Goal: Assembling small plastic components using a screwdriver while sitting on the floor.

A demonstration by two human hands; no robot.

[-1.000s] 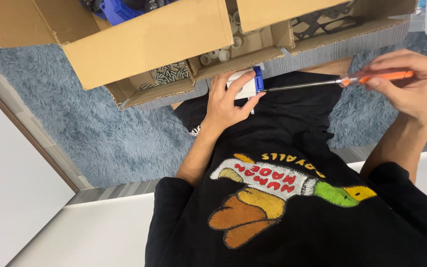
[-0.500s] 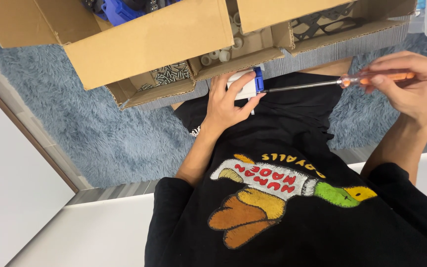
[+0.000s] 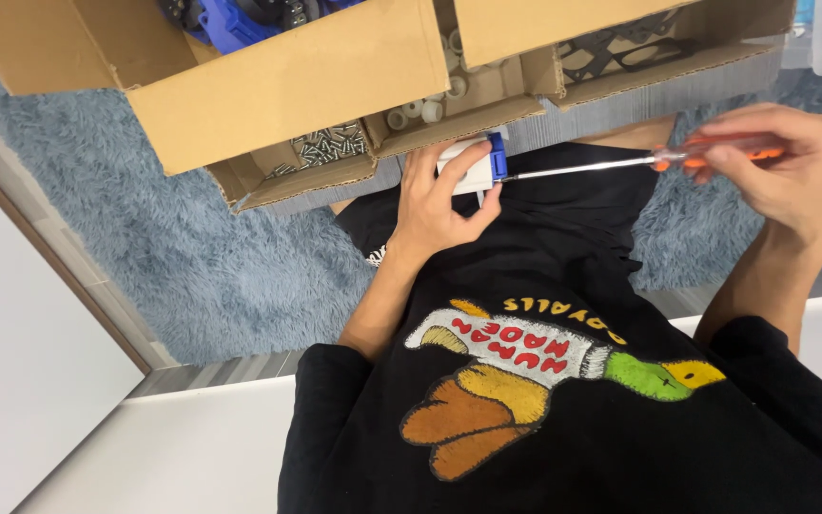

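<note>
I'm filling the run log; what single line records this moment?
left hand: holds white-and-blue part | right hand: grips orange-handled screwdriver, tip at part | behind: cardboard box with screws

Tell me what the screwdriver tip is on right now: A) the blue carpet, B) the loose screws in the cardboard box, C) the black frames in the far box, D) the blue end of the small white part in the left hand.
D: the screwdriver, gripped by the right hand, runs straight to the blue end of the white part that the left hand holds.
</note>
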